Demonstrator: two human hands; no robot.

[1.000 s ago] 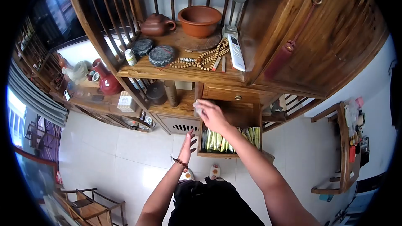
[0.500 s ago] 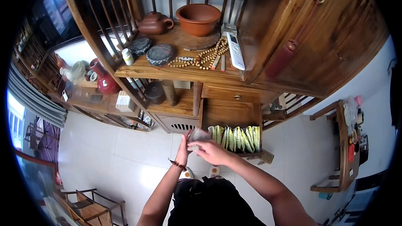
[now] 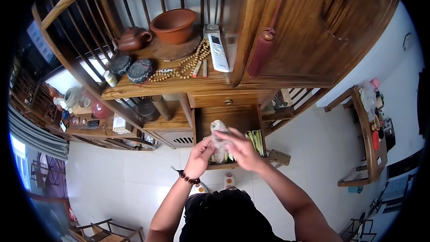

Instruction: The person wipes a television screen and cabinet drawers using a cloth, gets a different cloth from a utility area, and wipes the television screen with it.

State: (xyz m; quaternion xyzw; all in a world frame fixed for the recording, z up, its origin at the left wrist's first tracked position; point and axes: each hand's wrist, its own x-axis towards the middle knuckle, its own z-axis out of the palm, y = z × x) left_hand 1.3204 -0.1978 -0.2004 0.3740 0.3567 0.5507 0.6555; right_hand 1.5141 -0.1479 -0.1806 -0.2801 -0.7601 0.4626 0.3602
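A long, crumpled, greyish see-through packet (image 3: 218,127) is between my two hands, above the front of an open wooden drawer (image 3: 206,115). My left hand (image 3: 197,157) pinches its left side with thumb and fingers. From the right, my right hand (image 3: 242,149) has its fingers closed over the packet's middle. The packet's contents look pale and are too blurred to name. Inside the drawer stands a row of yellow-green sachets (image 3: 255,141), partly hidden behind my hands and the packet.
On the shelf above are a terracotta bowl (image 3: 174,27), a teapot (image 3: 133,39), wooden beads (image 3: 188,66), a white remote control (image 3: 218,54) and black carved discs (image 3: 140,70). A red tassel (image 3: 261,56) hangs from the cabinet door. A wooden table (image 3: 368,139) stands at right.
Both hands have moved up and slightly right with the packet, from beside the drawer to over it. The packet now points upward, and the view has shifted right.
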